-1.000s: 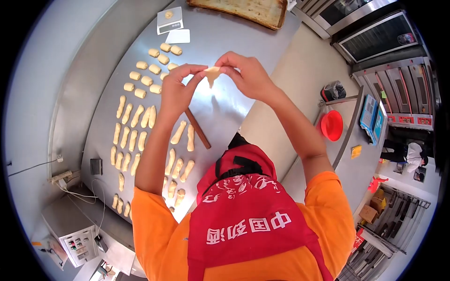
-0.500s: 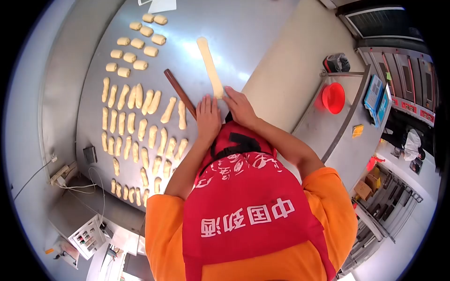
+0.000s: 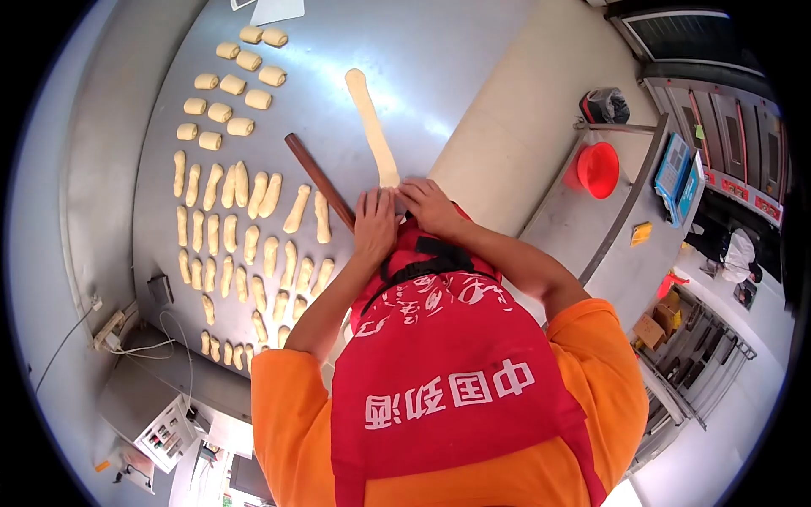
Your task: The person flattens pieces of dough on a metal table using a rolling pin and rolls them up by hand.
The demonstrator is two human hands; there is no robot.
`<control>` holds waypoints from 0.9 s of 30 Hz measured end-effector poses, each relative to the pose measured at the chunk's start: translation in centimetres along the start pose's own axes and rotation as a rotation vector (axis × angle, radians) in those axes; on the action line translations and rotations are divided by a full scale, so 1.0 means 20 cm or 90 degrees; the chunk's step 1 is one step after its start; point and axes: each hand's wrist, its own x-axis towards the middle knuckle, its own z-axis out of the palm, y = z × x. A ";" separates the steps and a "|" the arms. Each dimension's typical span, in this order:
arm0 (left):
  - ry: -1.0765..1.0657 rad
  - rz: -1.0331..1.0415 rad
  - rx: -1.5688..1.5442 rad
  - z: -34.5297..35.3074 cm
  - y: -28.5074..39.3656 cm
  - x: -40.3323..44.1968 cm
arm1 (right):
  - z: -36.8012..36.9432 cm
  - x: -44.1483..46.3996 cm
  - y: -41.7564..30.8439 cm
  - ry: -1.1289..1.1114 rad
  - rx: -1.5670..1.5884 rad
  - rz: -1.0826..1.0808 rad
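Already, fat little dough rolls (image 3: 232, 84) sit near the left edge of the worktop (image 3: 456, 51). Long dough pieces (image 3: 230, 233) aren't rolled up yet. One flat strip (image 3: 372, 122) reaches the near edge; left hand (image 3: 377, 226) and right hand (image 3: 431, 205) touch its end, maybe pinching, I can't tell.

Single head-worn view, forward and down over a table (image 3: 405, 51)

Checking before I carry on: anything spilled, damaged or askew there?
Nothing stands out: the dough strip lies flat, its visible length untorn; the rolling pin rests beside it; I see no spill on the worktop.
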 end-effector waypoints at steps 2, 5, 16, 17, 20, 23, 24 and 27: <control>-0.013 0.026 0.013 -0.02 -0.03 0.02 | 0.01 0.01 0.03 -0.033 -0.040 -0.030; -0.071 -0.109 -0.223 -0.07 -0.14 0.15 | -0.08 0.21 0.13 0.099 0.092 0.121; 0.224 -0.173 -0.122 -0.20 -0.63 1.19 | -0.15 1.28 0.51 0.139 0.120 0.167; 0.222 -0.165 -0.147 -0.18 -0.61 1.16 | -0.15 1.29 0.52 0.119 0.139 0.149; 0.241 -0.103 -0.115 -0.15 -0.52 0.98 | -0.12 1.10 0.47 0.155 0.052 0.042; 0.235 -0.060 -0.053 -0.15 -0.48 0.88 | -0.16 1.01 0.40 0.149 -0.005 0.029; 0.238 -0.123 -0.123 -0.17 -0.49 0.92 | -0.18 1.02 0.39 0.164 -0.016 0.021; 0.259 -0.230 -0.232 -0.22 -0.51 1.00 | -0.15 1.12 0.43 0.255 0.083 0.146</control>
